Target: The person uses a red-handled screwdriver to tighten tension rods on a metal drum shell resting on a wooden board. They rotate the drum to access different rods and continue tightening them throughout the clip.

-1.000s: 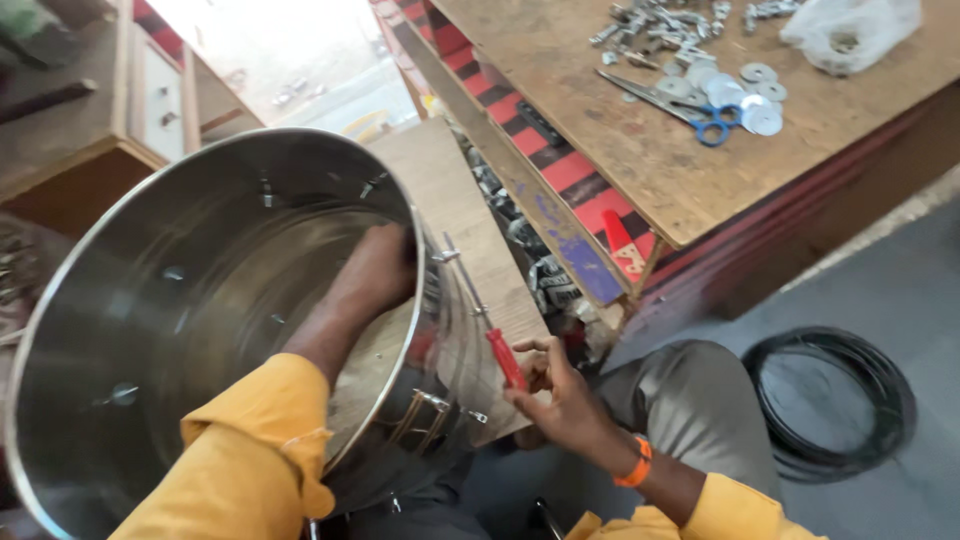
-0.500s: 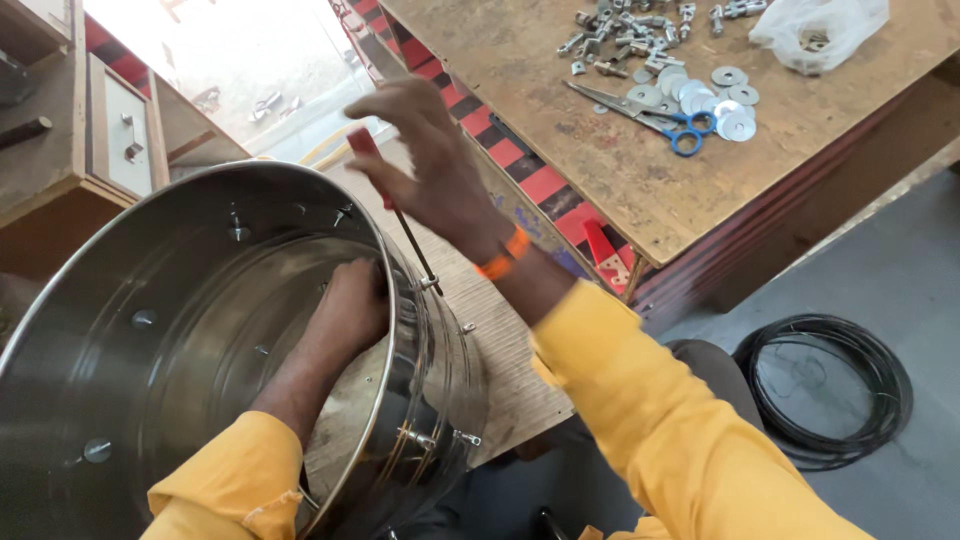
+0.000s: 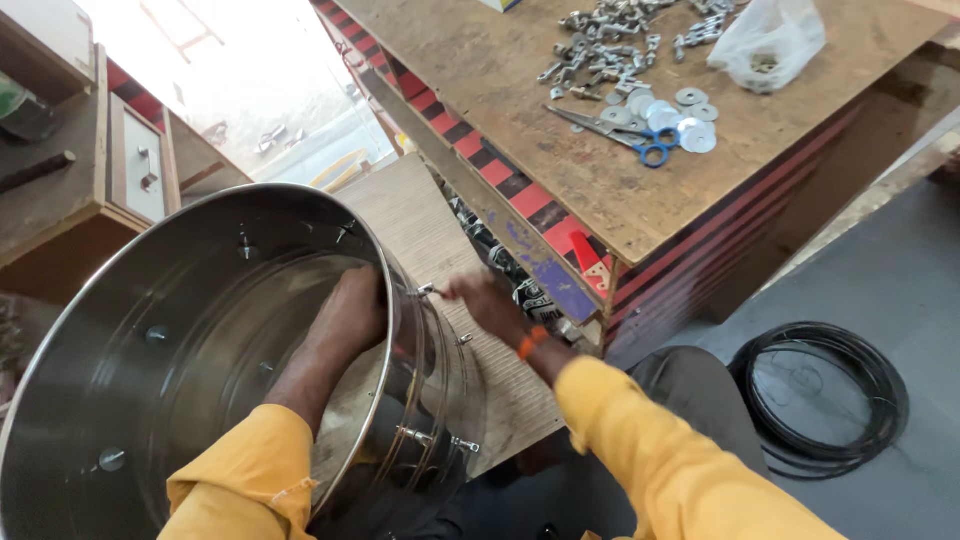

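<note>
Two hands are busy at one wall of a big steel drum, which lies tilted with its open mouth toward the viewer and fills the left half of the scene, from about 7 o'clock up to 11. At 10 o'clock, behind the drum, stands a wooden cabinet with a small drawer front. Bolt heads dot the drum's inner wall.

Reaching in from the yellow sleeve at 7 o'clock, the left hand is inside the drum, pressed against the inner wall just under the rim, fingers curled close; whether they pinch something small there I cannot tell. Straight across the metal, on the outside, the right hand comes in from 5 o'clock with an orange band at the wrist. Its fingertips are drawn narrowly together on a short bolt that sticks out of the drum's wall, though the hand is blurred and the grip is hard to read finely. More bolts jut from the outer wall lower down, near 6 o'clock.

Under the drum lies a pale wooden board. At 1 o'clock a wooden workbench carries a heap of loose bolts, blue-handled scissors, flat washers and a clear plastic bag. At 4 o'clock a coil of black cable rests on the grey floor.
</note>
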